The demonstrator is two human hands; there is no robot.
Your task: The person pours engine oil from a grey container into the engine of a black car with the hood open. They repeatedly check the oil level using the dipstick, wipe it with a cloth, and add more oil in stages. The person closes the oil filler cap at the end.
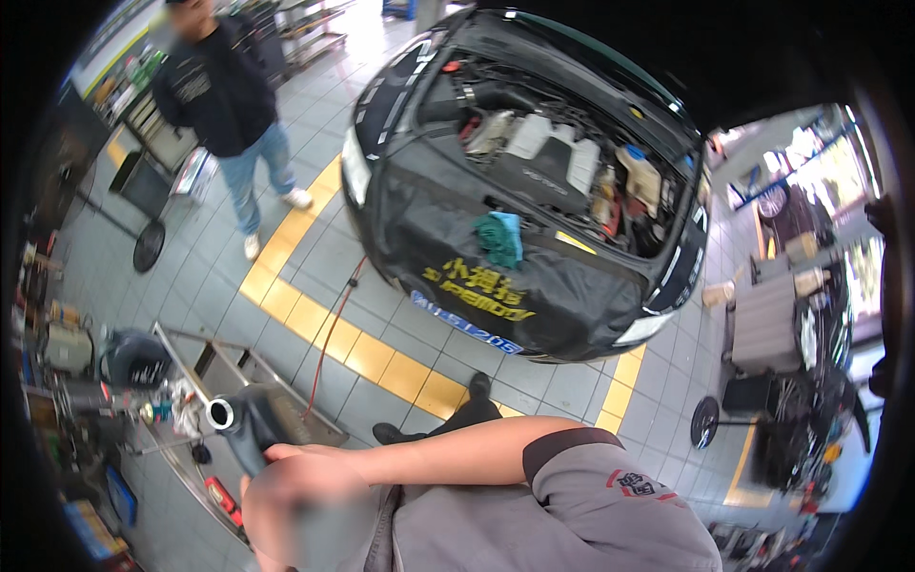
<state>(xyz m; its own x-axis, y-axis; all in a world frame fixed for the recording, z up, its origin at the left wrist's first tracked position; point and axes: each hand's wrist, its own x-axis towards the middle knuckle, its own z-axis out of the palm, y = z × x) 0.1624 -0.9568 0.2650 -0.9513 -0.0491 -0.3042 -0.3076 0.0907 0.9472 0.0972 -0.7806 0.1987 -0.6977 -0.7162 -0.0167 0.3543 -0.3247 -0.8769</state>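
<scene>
My right forearm reaches across to the left, and my right hand [303, 472] is closed around a dark grey plastic jug [272, 419]. The jug is tilted, and its round, pale-rimmed mouth shows without a cap. Below it, a strip of skin that may be my left hand [255, 520] runs along a blurred patch; its fingers cannot be made out. Under the jug is a metal-framed cart [205, 496]. A second dark jug [135, 358] stands at the cart's far left end.
Ahead, a black car [381, 124] has its hood raised and engine [543, 157] exposed. A black cover [419, 229] drapes its front, with a green cloth [496, 240] on top. A person [224, 105] stands far left. A red hose [329, 334] crosses the tiles. A grey trolley [767, 324] stands right.
</scene>
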